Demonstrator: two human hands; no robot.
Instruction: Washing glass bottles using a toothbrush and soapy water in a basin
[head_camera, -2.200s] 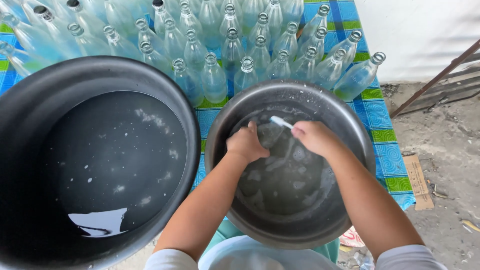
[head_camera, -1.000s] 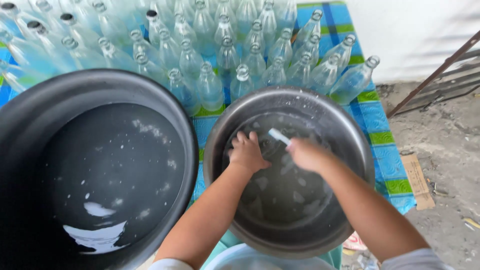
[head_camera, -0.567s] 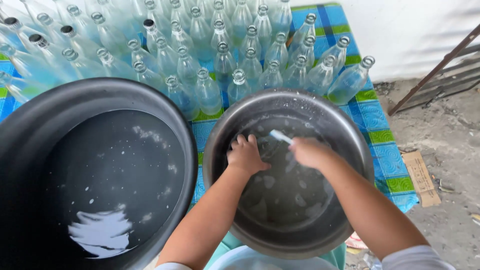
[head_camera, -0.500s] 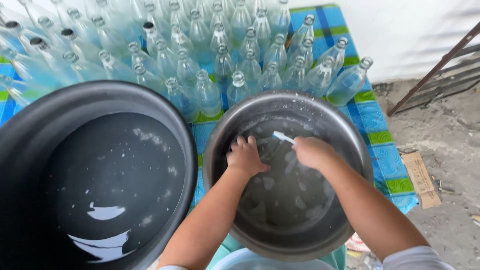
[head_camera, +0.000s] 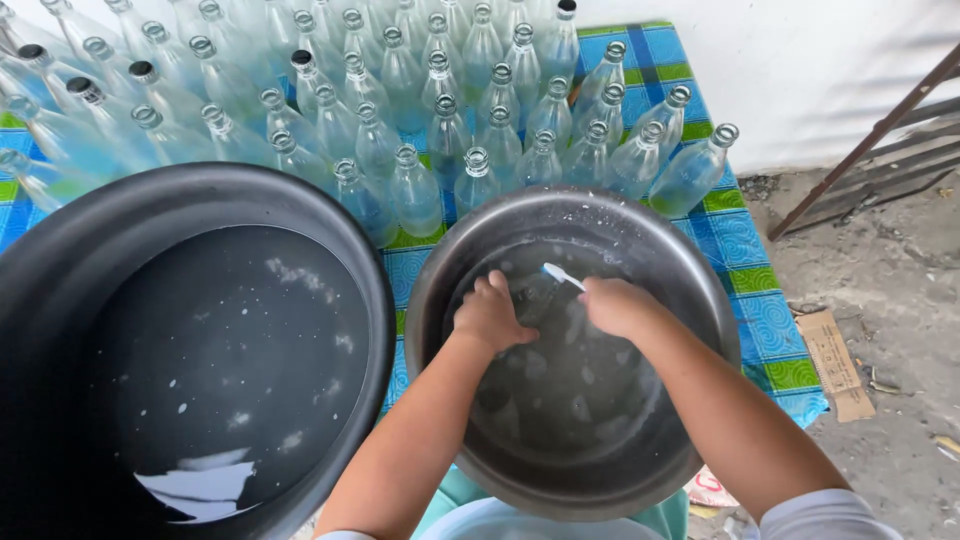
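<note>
Far left of the hands there's a big black tub (head_camera: 60, 300) with water and bits of foam floating in it, cut off by the frame edge. Right beside it sits the metal basin (head_camera: 700, 300), where both hands are working. The left hand (head_camera: 490, 315) is curled around a clear glass bottle (head_camera: 535, 295) that's mostly underwater, so it's hard to make out; I think its long axis runs from the left hand up toward the right one. The right hand (head_camera: 618, 305) is closed on a white-and-blue toothbrush (head_camera: 562, 276), its end poking up-left over the bottle. Beyond the hands, rows of empty glass bottles (head_camera: 430, 130) stand on the desk, which has a blue-and-green checked cloth (head_camera: 745, 240). Further right, a flattened brown cardboard piece (head_camera: 838, 362) lies on the dirty floor.
</note>
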